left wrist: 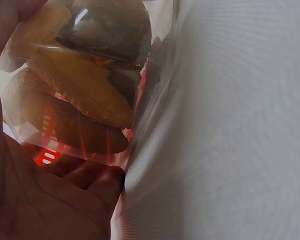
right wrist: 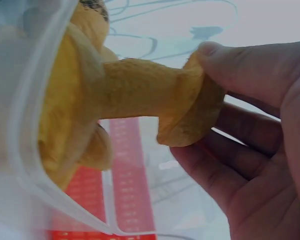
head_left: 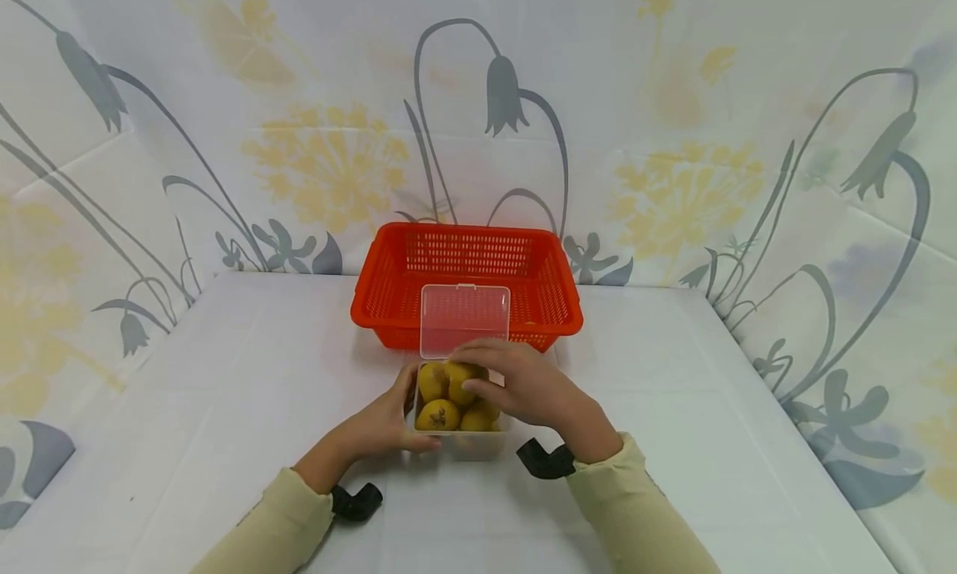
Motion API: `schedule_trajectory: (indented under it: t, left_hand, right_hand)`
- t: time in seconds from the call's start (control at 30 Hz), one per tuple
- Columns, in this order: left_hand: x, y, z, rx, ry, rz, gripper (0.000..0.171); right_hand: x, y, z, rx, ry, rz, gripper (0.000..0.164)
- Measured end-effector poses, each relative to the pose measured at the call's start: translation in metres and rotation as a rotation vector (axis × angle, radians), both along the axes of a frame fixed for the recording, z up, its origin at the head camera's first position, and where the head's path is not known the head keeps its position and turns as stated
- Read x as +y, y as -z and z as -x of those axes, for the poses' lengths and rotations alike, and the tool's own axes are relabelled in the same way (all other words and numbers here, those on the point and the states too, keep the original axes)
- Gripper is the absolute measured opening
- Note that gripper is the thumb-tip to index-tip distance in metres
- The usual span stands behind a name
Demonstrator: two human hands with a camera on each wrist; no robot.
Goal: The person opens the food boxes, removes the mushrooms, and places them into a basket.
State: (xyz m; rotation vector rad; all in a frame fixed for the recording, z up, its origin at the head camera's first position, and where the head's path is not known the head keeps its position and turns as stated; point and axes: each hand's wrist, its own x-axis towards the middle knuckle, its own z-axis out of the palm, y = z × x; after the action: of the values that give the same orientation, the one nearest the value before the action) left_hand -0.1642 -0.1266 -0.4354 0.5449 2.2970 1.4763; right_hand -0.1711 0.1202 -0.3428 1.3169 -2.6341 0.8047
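Note:
A clear plastic box (head_left: 478, 447) full of yellow-brown mushrooms (head_left: 438, 415) stands in front of me, its hinged lid (head_left: 465, 306) raised at the far side. My left hand (head_left: 374, 429) grips the box from its left, fingers along the wall and thumb at the near side. In the left wrist view, mushrooms (left wrist: 80, 85) show through the clear wall. My right hand (head_left: 534, 391) pinches one mushroom (right wrist: 140, 90) by its cap between thumb and fingers, over the box's right side. Its stem points into the box, towards the other mushrooms.
Right behind the box is a red slotted plastic basket (head_left: 365, 308), partly covered by the raised lid. The table (head_left: 247, 391) has a white cloth. A flower-printed curtain (head_left: 478, 142) hangs at the back and sides. Black wrist mounts (head_left: 357, 502) sit by both sleeves.

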Motion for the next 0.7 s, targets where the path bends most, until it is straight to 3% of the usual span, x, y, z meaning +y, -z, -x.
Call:
schedule_trajectory:
  t: [0.7]
  left_hand:
    - [0.001, 0.002, 0.001, -0.006, -0.013, 0.024, 0.113]
  right_hand:
    - [0.034, -0.016, 0.009, 0.16, 0.123, 0.285, 0.041]
